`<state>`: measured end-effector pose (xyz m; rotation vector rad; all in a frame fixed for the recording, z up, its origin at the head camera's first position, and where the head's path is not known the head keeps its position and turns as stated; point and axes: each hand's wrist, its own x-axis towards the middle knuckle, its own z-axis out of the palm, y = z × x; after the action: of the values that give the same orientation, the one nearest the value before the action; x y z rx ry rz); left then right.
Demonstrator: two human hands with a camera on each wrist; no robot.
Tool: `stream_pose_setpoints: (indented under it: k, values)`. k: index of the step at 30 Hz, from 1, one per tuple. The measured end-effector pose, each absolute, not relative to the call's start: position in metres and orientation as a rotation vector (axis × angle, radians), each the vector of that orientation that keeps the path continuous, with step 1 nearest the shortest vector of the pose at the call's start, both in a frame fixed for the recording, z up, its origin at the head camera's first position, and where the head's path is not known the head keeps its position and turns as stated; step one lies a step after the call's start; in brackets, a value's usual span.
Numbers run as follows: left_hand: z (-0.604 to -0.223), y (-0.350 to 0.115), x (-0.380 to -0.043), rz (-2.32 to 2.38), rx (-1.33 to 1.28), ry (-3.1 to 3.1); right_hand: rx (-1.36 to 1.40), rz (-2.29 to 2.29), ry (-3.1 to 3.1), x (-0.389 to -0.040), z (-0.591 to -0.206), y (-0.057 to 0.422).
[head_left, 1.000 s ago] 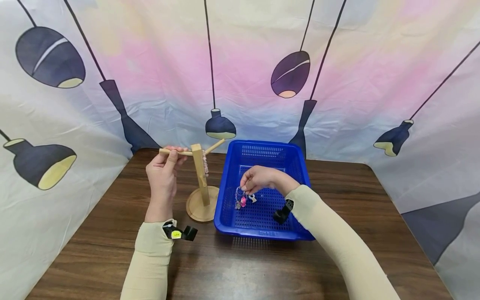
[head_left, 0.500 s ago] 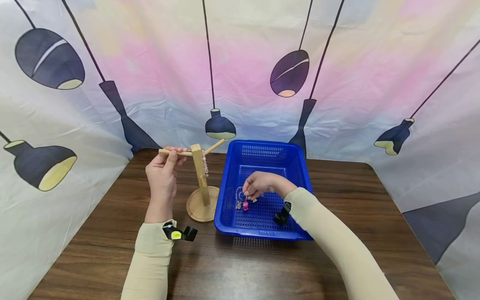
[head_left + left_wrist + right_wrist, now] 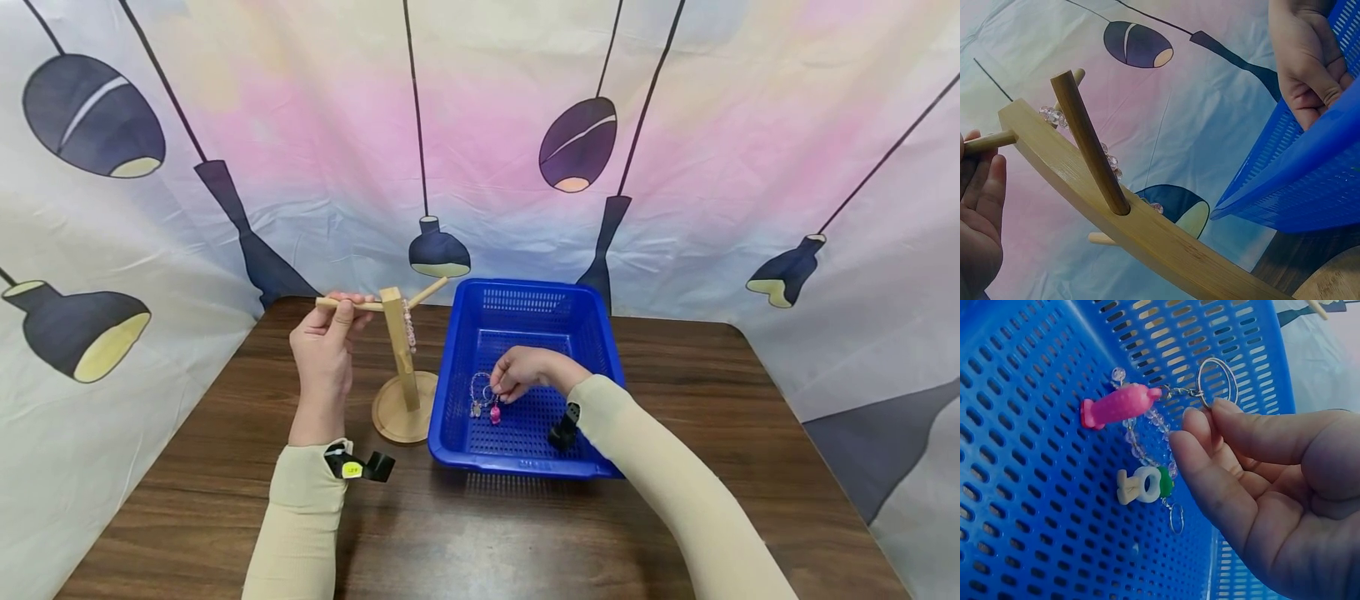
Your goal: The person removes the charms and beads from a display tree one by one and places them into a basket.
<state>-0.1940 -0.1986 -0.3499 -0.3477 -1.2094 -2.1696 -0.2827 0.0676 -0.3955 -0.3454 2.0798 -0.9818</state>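
In the head view, my left hand [image 3: 324, 346] grips a peg of the wooden stand [image 3: 401, 350], thumb on the near side. A pink beaded bracelet [image 3: 409, 327] hangs from the stand. My right hand [image 3: 528, 371], down in the blue basket [image 3: 442, 417], pinches the metal ring of a pink keychain [image 3: 1121, 405] between thumb and fingers. The pink figure dangles by its short chain. Behind it, the right wrist view shows a clear beaded bracelet [image 3: 1138, 450] and a white keychain with a green part [image 3: 1149, 484] in the basket.
The basket stands on a brown wooden table [image 3: 675, 467], just right of the stand's round base [image 3: 390, 417]. Another stand peg [image 3: 429, 292] points toward the basket. A cloth backdrop [image 3: 495, 150] with printed lamps hangs behind the table.
My right hand has moved slightly down and right, and the pink keychain has shifted the same way, farther from the beaded bracelet. My left hand stays on the peg.
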Motion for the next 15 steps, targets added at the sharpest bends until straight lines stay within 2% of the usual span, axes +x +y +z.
stream_pose_setpoints:
  k: [15]
  values:
    - [-0.3493,-0.1981,-0.194,-2.193,-0.378,-1.177,-0.172,-1.066,2.168,-0.292,-0.403,0.0729]
